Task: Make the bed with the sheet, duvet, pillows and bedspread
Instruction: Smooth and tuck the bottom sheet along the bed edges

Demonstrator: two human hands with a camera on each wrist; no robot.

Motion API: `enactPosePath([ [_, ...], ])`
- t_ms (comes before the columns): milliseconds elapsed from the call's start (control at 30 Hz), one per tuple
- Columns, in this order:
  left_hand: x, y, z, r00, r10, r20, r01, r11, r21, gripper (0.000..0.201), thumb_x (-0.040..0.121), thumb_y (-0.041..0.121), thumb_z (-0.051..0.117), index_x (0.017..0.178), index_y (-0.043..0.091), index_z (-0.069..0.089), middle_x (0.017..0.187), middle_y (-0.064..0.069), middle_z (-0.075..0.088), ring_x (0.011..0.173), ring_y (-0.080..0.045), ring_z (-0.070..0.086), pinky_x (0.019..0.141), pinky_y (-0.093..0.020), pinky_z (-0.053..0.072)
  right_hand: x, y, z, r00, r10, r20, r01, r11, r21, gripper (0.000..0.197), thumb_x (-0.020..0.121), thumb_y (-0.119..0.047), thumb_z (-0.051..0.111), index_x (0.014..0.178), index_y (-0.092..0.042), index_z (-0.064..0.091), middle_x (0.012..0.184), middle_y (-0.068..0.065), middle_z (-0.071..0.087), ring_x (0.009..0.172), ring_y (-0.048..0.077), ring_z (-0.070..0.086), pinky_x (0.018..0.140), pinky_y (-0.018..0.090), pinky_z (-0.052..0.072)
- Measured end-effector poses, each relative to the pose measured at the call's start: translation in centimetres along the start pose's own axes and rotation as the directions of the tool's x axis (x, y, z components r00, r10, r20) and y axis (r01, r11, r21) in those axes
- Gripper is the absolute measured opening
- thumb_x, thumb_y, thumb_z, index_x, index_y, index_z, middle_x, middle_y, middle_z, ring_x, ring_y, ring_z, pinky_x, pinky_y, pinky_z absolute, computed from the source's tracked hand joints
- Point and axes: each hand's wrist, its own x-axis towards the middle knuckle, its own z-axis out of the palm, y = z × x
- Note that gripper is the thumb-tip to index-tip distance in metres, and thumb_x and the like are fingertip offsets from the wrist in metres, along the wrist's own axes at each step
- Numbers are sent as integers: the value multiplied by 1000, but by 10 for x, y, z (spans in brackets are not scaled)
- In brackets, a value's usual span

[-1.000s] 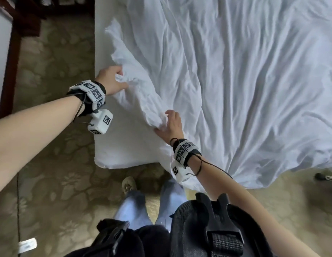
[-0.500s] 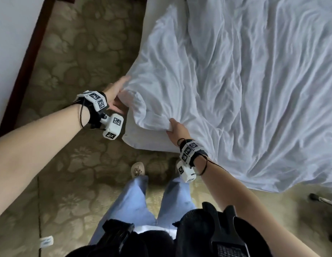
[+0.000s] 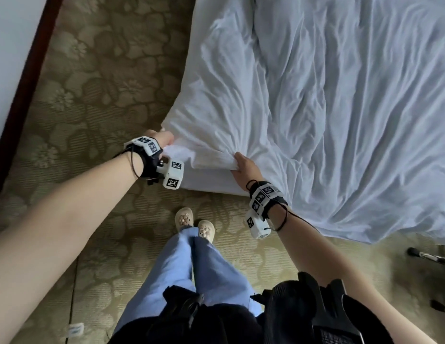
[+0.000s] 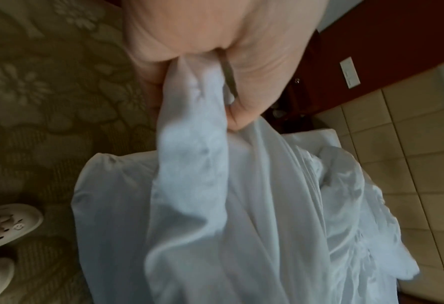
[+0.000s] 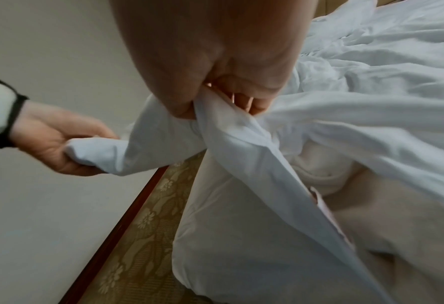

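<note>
A wrinkled white sheet (image 3: 340,108) covers the bed and hangs past its near edge. My left hand (image 3: 162,139) grips the sheet's corner out beyond the mattress corner (image 3: 206,178). My right hand (image 3: 242,166) clutches a bunch of the sheet's edge just to the right of that corner. The left wrist view has the left hand (image 4: 202,72) closed round a twisted roll of sheet (image 4: 194,164). The right wrist view has the right hand (image 5: 215,86) pinching gathered sheet (image 5: 241,133), with the left hand (image 5: 60,144) holding the corner. Duvet, pillows and bedspread are not identifiable.
Patterned olive carpet (image 3: 104,83) lies left of the bed and under my feet (image 3: 194,222). A white wall with a dark red skirting board (image 3: 20,95) runs along the left. A metal leg (image 3: 430,255) pokes in at the right. A tiled headboard (image 4: 410,144) is beyond the bed.
Both hands have pulled the sheet's corner towards me and to the left, past the mattress corner. The left hand went from touching the fabric to gripping it. The view shifted left.
</note>
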Motion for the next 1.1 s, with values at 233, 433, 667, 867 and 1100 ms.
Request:
enactPosePath([
  [233, -16, 5, -22, 977, 134, -166, -144, 988, -55, 23, 76, -6, 47, 93, -5, 62, 89, -12, 54, 87, -24, 54, 71, -29, 39, -9, -19, 19, 996, 87, 9, -88, 989, 120, 28, 87, -10, 49, 116, -9, 52, 103, 11, 63, 100, 33, 60, 80, 35, 47],
  [433, 0, -50, -98, 969, 84, -231, -87, 996, -4, 33, 76, 7, 50, 103, -2, 65, 106, -20, 67, 101, -37, 63, 75, -32, 45, -14, -78, 61, 995, -55, 87, 62, 995, -81, 34, 88, -16, 51, 122, -16, 54, 106, 12, 67, 100, 32, 62, 83, 35, 51],
  [667, 8, -138, -164, 969, 3, -247, 4, 1000, 26, 36, 76, 14, 50, 106, -2, 63, 109, -21, 66, 96, -38, 62, 74, -34, 44, -29, -133, 135, 988, -100, 114, 121, 974, -193, 27, 85, -15, 55, 112, -16, 55, 102, 12, 68, 96, 32, 63, 85, 37, 47],
  [867, 24, -183, -153, 987, -36, -157, 46, 997, 60, 33, 76, 1, 52, 107, -7, 62, 117, -22, 64, 105, -37, 61, 72, -29, 41, -28, -120, 176, 982, -34, 187, 84, 960, -268, 34, 84, -3, 49, 115, -16, 57, 110, 12, 65, 102, 32, 61, 85, 36, 47],
  [1100, 53, -231, -96, 994, -113, -15, 113, 971, 212, 53, 78, 6, 58, 129, -3, 46, 131, -16, 54, 119, -33, 53, 95, -38, 47, -16, -83, 205, 946, 79, 314, 79, 884, -461, 30, 92, -16, 54, 121, -21, 59, 113, 5, 65, 106, 27, 62, 87, 37, 51],
])
